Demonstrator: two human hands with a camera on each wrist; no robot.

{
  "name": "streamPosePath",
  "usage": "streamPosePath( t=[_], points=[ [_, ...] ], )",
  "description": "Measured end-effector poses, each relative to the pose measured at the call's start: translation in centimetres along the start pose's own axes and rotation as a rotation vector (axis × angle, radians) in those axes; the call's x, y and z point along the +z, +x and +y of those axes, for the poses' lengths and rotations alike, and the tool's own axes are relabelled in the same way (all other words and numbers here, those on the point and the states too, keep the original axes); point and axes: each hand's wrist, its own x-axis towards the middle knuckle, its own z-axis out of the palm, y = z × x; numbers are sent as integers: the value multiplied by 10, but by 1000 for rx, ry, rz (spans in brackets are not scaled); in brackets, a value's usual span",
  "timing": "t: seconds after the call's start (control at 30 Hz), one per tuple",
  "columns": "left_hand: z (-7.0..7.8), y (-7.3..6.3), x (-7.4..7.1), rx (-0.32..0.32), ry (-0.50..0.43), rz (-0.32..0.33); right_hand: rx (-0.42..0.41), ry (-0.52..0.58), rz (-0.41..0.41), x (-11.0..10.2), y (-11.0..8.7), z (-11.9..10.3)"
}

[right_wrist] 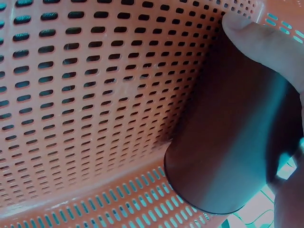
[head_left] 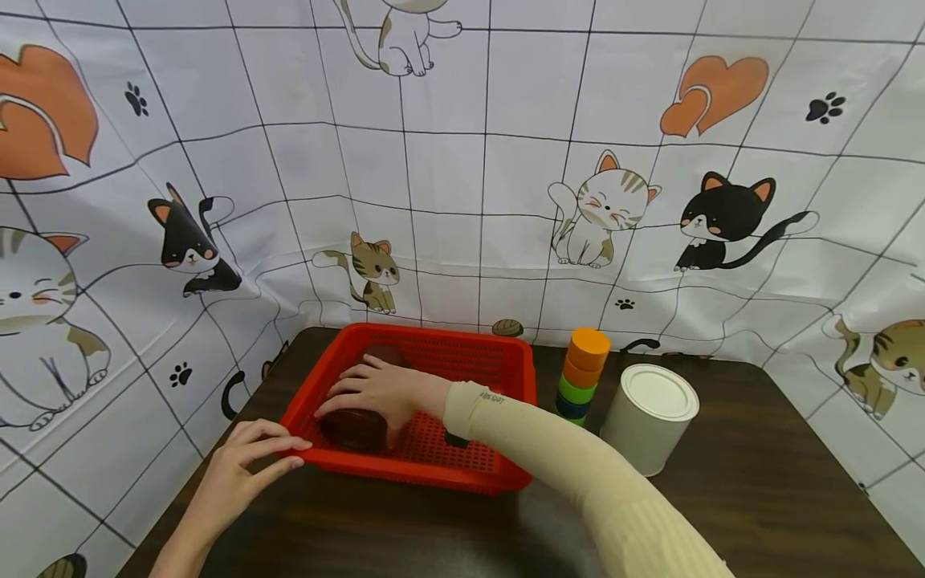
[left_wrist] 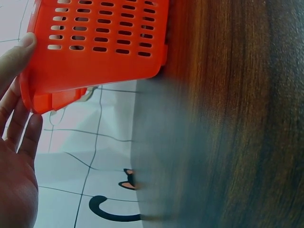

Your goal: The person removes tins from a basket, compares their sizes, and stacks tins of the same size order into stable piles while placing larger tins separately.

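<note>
A red plastic basket point(head_left: 462, 480) with slotted walls stands on the dark wooden table. My left hand point(head_left: 234, 474) pinches its rim at the near left corner; in the left wrist view the thumb point(left_wrist: 21, 50) lies on one side of the rim and the fingers on the other. Inside the basket, my right hand point(head_left: 379, 391) grips a dark brown cylinder point(head_left: 352, 431) from above. The right wrist view shows this smooth cylinder point(right_wrist: 223, 137) lying along the slotted basket floor, the thumb across one end. In the head view the hand hides its middle.
To the right of the basket stands a stack of orange, green and dark blue cups point(head_left: 581, 369). Beside it is a white can with a lid point(head_left: 650, 417). A white sheet with cat drawings point(head_left: 448, 177) hangs behind and along the left of the table point(head_left: 766, 482).
</note>
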Motion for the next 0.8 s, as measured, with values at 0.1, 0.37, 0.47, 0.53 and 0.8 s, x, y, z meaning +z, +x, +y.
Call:
streamPosePath(
  t=[0.1, 0.37, 0.47, 0.53, 0.8],
  points=[
    [1, 1, 0, -5, -1, 0, 22, -40, -6, -1, -2, 0],
    [2, 1, 0, 30, -8, 14, 34, -83, -47, -3, -5, -1],
    [2, 0, 0, 17, 2, 10, 31, -80, -48, -2, -4, -1],
    [1, 0, 1, 11, 7, 7, 22, -57, -44, 0, -4, 0],
    [0, -1, 1, 4, 12, 4, -1, -41, -10, 4, -2, 2]
  ],
)
